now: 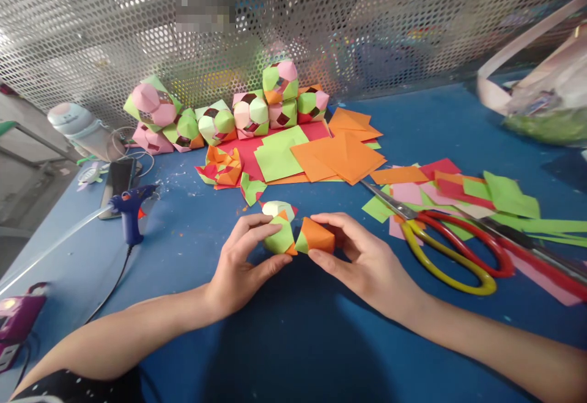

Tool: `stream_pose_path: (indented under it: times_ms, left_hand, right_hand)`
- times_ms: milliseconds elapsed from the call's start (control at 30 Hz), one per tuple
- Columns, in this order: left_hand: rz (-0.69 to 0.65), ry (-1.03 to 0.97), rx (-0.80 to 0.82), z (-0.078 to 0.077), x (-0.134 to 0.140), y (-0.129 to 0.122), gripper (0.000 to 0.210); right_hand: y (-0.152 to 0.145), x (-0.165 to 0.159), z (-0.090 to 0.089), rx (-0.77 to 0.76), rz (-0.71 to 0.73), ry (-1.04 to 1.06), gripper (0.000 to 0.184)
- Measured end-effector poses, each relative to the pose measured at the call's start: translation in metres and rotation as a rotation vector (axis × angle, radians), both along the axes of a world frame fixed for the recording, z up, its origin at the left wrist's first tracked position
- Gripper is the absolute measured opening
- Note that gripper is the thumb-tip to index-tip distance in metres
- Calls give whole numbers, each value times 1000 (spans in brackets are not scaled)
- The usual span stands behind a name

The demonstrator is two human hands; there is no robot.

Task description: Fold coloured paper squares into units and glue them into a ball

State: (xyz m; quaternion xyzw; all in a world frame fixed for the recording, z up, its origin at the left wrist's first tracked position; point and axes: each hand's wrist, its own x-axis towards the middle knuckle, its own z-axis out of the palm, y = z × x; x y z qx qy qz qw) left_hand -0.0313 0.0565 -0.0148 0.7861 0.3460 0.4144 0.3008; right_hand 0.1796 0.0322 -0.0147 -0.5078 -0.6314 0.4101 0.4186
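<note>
Between thumb and fingers my left hand [245,253] grips a green folded paper piece [280,236] with orange edges. My right hand [360,253] holds an orange folded paper piece [318,236] with a green corner. The two pieces face each other, very close together; whether they touch I cannot tell. Just behind them on the table lies a pale green and red folded piece [277,208], partly hidden. A green and red folded piece [252,189] and an orange folded cluster [222,166] sit a little farther back.
Several folded paper balls [251,114] line the back by the perforated metal screen [367,30]. Orange sheets [351,157] and green sheets [279,157] lie before them. Scissors [440,250] rest among paper scraps [458,192] at right. A blue glue gun [132,210], phone [117,183] and bottle [82,129] stand left.
</note>
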Motion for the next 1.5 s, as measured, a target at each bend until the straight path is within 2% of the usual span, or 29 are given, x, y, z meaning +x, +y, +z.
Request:
stream_pose_path:
  times_ms: [133, 433, 600, 933, 1500]
  left_hand:
    - [56, 42, 95, 2, 3, 1, 45]
    - [147, 110, 263, 3, 6, 3, 42]
    - [178, 131, 281, 2, 7, 2, 42]
    - [191, 131, 297, 3, 8, 4, 39]
    - [149, 137, 282, 5, 8, 5, 40]
  right_hand:
    - [1, -1, -1, 7, 3, -24, 34]
    - [1, -4, 2, -135, 5, 10, 35]
    - [2, -6, 2, -158, -13, 4, 33]
    - [4, -10, 0, -95, 10, -24, 27]
    - [9, -8, 6, -60, 94, -130, 22]
